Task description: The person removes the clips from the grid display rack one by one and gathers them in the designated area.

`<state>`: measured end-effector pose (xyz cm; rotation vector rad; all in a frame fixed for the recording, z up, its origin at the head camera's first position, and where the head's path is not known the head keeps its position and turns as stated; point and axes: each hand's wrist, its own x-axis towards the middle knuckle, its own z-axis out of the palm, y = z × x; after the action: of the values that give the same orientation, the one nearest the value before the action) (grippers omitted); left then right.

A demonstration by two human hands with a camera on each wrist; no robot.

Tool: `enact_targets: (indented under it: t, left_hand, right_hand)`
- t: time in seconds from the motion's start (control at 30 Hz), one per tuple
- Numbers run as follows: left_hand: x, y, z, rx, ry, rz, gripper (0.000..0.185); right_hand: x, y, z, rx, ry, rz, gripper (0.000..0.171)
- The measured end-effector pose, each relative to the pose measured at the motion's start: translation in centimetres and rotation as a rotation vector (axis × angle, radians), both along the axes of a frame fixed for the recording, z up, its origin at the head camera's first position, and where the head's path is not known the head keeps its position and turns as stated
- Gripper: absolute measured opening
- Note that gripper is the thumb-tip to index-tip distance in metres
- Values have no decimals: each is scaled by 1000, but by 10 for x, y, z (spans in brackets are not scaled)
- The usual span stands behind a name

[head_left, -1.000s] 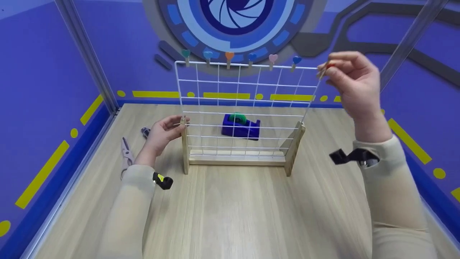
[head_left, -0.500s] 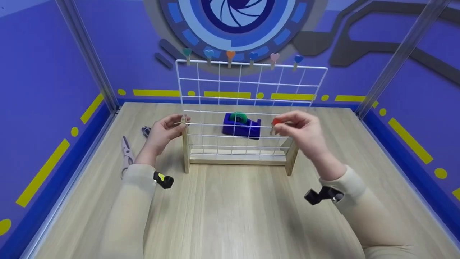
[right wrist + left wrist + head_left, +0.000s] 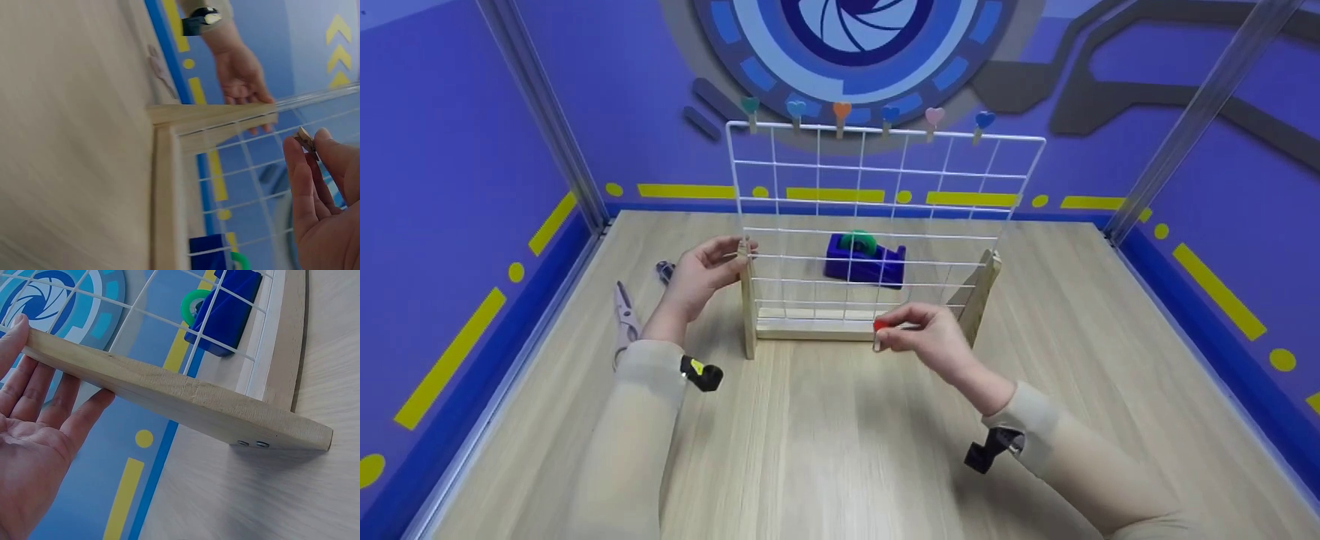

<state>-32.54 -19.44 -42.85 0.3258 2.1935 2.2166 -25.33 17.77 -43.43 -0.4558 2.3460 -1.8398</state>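
My right hand (image 3: 934, 345) pinches a small wooden clothespin (image 3: 305, 139) with a red heart (image 3: 879, 325), between thumb and fingertips. It is in front of the lower part of a white wire grid, apart from it. The grid stands upright in a wooden stand (image 3: 810, 334). At the stand's left post (image 3: 748, 319), my left hand (image 3: 692, 283) holds the upper end; the left wrist view has the thumb on one side and fingers (image 3: 90, 410) on the other. Several heart clothespins, among them an orange one (image 3: 842, 110), sit along the grid's top wire.
Behind the grid stands a blue tape dispenser (image 3: 877, 272) with a green roll (image 3: 857, 241). Scissors (image 3: 625, 319) lie left of my left hand, near a small dark object (image 3: 664, 271) partly hidden by it. Printed panels (image 3: 1185, 172) border the wooden table (image 3: 810, 450).
My right hand has carried the red heart clothespin from the grid's top right corner down and left to its lower front. My left hand has stayed on the post.
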Motion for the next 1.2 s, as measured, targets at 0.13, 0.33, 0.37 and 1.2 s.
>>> enact_targets:
  t: [0.13, 0.33, 0.37, 1.2]
  left_hand:
    - [-1, 1, 0, 5, -5, 4, 46]
    - [-2, 1, -1, 13, -13, 8, 48]
    - [-1, 1, 0, 14, -11, 5, 48]
    - [-1, 0, -1, 20, 3, 1, 46]
  right_hand:
    - [-1, -7, -25, 29, -68, 37, 27]
    - [-3, -18, -59, 32, -131, 44, 25]
    - [-4, -20, -64, 32, -134, 46, 24]
    - [-2, -32, -94, 393, 64, -18, 12]
